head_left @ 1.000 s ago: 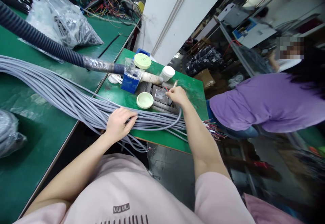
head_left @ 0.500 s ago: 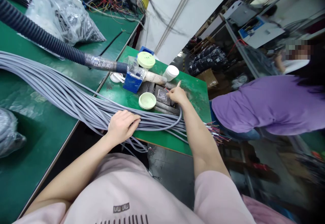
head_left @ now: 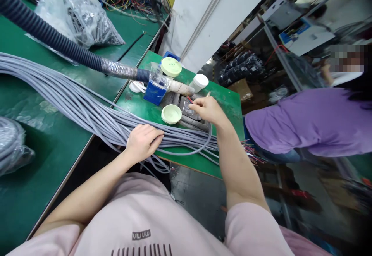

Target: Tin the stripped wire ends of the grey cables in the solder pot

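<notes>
The left hand (head_left: 143, 143) lies open on the grey cable bundle (head_left: 87, 101), which crosses the green table (head_left: 226, 126). The right hand (head_left: 207, 110) has its fingers drawn together over a metal fixture (head_left: 188, 109), beside a red wire end (head_left: 189, 99); whether it grips the wire cannot be determined.

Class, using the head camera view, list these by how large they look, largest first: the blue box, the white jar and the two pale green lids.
1. Blue box
2. Near pale green lid and far pale green lid: they look alike, so unranked
3. White jar: looks smallest, but distance makes this unsure
</notes>
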{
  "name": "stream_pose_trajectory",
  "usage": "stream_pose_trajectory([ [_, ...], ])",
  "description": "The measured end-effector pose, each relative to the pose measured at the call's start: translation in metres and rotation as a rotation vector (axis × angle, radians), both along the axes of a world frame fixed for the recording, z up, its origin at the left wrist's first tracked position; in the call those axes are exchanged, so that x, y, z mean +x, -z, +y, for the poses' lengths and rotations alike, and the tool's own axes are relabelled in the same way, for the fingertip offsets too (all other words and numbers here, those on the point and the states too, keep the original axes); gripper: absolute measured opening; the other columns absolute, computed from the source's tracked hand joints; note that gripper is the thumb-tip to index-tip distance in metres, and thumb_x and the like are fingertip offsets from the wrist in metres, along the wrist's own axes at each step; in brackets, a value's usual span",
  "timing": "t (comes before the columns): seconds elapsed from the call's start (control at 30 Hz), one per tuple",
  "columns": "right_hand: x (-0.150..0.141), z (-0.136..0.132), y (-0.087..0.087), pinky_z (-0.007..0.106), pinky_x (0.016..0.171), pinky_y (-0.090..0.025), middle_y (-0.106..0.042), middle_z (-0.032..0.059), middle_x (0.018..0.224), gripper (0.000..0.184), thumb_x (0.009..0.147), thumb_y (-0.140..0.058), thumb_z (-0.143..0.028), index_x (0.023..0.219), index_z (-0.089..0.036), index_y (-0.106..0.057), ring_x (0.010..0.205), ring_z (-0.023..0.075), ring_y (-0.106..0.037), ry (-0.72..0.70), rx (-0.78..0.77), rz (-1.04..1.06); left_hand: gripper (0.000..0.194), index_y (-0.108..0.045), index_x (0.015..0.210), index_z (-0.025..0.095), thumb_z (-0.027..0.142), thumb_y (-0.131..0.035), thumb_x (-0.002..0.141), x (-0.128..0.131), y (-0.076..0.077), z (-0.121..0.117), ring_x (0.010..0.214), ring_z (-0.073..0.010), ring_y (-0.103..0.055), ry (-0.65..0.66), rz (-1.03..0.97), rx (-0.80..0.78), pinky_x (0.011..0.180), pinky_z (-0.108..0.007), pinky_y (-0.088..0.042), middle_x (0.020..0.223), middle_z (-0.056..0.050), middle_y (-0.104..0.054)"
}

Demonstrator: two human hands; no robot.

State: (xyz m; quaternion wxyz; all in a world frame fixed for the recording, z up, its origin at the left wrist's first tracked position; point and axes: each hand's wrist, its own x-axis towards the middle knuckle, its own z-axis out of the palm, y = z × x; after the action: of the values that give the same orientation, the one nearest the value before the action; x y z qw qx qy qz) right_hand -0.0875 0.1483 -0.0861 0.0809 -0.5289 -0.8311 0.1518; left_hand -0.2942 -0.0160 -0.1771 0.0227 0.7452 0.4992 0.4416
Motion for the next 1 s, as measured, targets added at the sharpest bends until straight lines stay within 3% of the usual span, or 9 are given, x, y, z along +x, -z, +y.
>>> stream_pose_trajectory([
  [0.27, -0.051, -0.015, 0.015, 0.027, 0.060, -0.033, -0.072, 0.0074, 0.082, 0.023, 0.085, -0.054, -0.032, 0.079, -0.019, -0.073, 0.075, 0.0193, -0.061, -0.107, 0.011, -0.349, 0.022, -0.068, 0.091, 0.018, 0.028, -0.049, 0.094, 0.000, 0.001, -0.001, 0.070, -0.0156, -0.058, -0.012, 0.032, -0.007, 0.063, -0.031, -0.034, 0.075, -0.005, -0.069],
  [0.6, -0.068, -0.021, 0.020, 0.031, 0.070, -0.042, -0.073, 0.0160, 0.099, 0.025, 0.087, -0.052, -0.030, 0.092, -0.018, -0.073, 0.092, 0.0281, -0.066, -0.078, 0.024, -0.537, 0.024, -0.068, 0.090, 0.018, 0.027, -0.047, 0.094, 0.000, 0.000, -0.001, 0.069, -0.0163, -0.056, -0.008, 0.049, 0.009, 0.062, -0.031, -0.032, 0.074, -0.005, -0.068],
  [0.73, -0.054, -0.021, 0.008, 0.030, 0.065, -0.038, -0.073, 0.0126, 0.091, 0.026, 0.086, -0.051, -0.031, 0.086, -0.018, -0.073, 0.084, 0.0259, -0.065, -0.069, 0.041, -0.459, 0.022, -0.068, 0.090, 0.018, 0.026, -0.048, 0.093, -0.001, 0.000, -0.001, 0.068, -0.0163, -0.056, 0.012, 0.010, 0.008, 0.063, -0.031, -0.032, 0.074, -0.005, -0.068],
  [0.87, -0.020, -0.008, -0.002, 0.028, 0.058, -0.033, -0.068, 0.0064, 0.070, 0.029, 0.083, -0.051, -0.034, 0.072, -0.016, -0.072, 0.067, 0.0192, -0.059, 0.032, 0.068, -0.331, 0.022, -0.068, 0.090, 0.018, 0.027, -0.048, 0.093, -0.001, 0.000, 0.000, 0.068, -0.0158, -0.056, 0.014, 0.003, -0.004, 0.063, -0.031, -0.032, 0.074, -0.005, -0.069],
  [1.0, 0.013, 0.016, 0.009, 0.027, 0.057, -0.033, -0.064, 0.0045, 0.062, 0.028, 0.080, -0.054, -0.032, 0.068, -0.014, -0.072, 0.062, 0.0161, -0.055, 0.185, 0.015, -0.281, 0.020, -0.067, 0.091, 0.018, 0.025, -0.049, 0.093, -0.001, 0.001, 0.000, 0.068, -0.0154, -0.057, -0.002, 0.031, 0.030, 0.063, -0.031, -0.033, 0.074, -0.004, -0.069],
])
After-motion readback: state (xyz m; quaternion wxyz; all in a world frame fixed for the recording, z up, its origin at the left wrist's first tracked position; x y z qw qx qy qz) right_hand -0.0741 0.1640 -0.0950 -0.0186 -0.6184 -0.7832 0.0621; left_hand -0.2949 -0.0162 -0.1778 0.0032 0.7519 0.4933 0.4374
